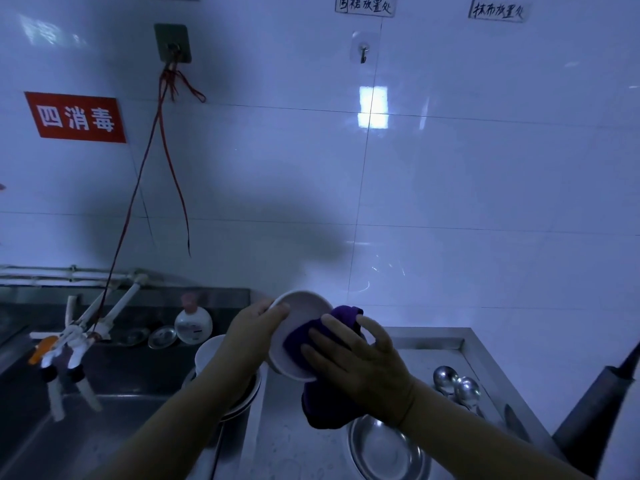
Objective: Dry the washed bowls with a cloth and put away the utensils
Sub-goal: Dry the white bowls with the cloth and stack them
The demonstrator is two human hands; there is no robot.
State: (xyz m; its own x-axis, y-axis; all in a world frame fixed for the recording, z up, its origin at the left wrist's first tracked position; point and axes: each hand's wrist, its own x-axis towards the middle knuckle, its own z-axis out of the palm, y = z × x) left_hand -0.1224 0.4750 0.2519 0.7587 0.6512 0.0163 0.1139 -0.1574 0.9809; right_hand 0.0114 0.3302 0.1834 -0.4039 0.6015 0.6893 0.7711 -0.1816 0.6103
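Observation:
My left hand (250, 332) grips a white bowl (300, 308) by its rim, tilted with the opening facing me, above the counter. My right hand (349, 355) presses a purple cloth (323, 403) into the bowl, fingers spread over the cloth; part of the cloth hangs below the bowl. More white bowls (209, 355) are stacked under my left forearm at the sink's edge. Two metal ladles (457, 384) and a knife (516, 422) lie on the steel counter at the right.
A steel basin (384, 452) sits on the counter (433, 344) below my right wrist. A sink (114, 382) with taps (69, 348) lies left, a soap bottle (193, 322) and small metal dishes behind it. A dark handle (595, 403) juts in at right.

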